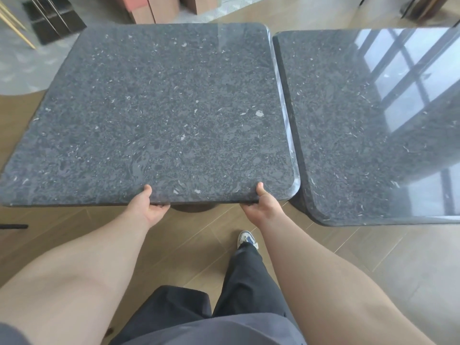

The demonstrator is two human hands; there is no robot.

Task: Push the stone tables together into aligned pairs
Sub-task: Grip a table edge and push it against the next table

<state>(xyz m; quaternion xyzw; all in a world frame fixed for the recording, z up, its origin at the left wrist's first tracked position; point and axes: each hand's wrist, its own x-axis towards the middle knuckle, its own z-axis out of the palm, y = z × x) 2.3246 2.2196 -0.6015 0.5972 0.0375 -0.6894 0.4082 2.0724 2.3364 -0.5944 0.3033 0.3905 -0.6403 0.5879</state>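
Note:
A square dark grey speckled stone table (154, 110) fills the middle of the head view. A second stone table (368, 125) of the same kind stands to its right, with a narrow gap between their facing edges. Its near edge lies closer to me than the first table's. My left hand (149, 207) grips the near edge of the left table, thumb on top and fingers curled underneath. My right hand (261, 207) grips the same edge near its right corner in the same way. A dark round base (191, 209) shows under that edge.
Wood plank floor (74, 235) runs under and around the tables. My leg in dark trousers and a white shoe (246, 239) stand just behind the near edge. Wooden furniture legs (149, 8) and a dark cabinet (52, 18) stand beyond the far side.

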